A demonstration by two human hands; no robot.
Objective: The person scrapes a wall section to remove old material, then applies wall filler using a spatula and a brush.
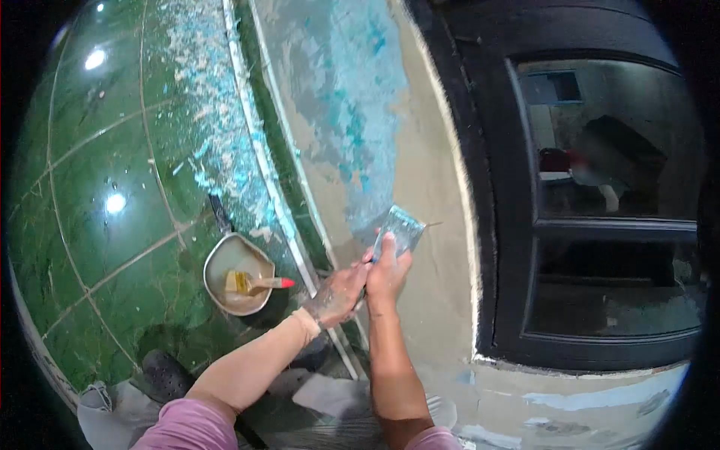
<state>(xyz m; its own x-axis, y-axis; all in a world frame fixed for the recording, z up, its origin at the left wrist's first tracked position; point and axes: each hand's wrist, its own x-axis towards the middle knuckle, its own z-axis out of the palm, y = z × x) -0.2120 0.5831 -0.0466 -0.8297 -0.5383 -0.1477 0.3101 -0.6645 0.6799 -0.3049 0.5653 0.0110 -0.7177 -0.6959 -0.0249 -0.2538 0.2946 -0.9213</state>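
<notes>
A wide-bladed scraper (403,227) lies against the wall, its edge at the lower end of the blue paint (371,180). My right hand (386,274) grips it, with the thumb stretched along the blade. Close beside it, my left hand (337,296), dusty across the back, is closed around the handle end; its fingers are partly hidden. Blue bits cling to the blade's front edge. To the left of my hands, a metal saucepan (211,289) on the floor holds cloudy liquid and a paintbrush (259,283) with a red-tipped handle.
Paint flakes (225,120) are heaped along the wall's base on the green tiled floor (105,217). A dark framed window or door (506,292) with glass panes borders the wall at right. A dark shoe (166,375) shows at lower left.
</notes>
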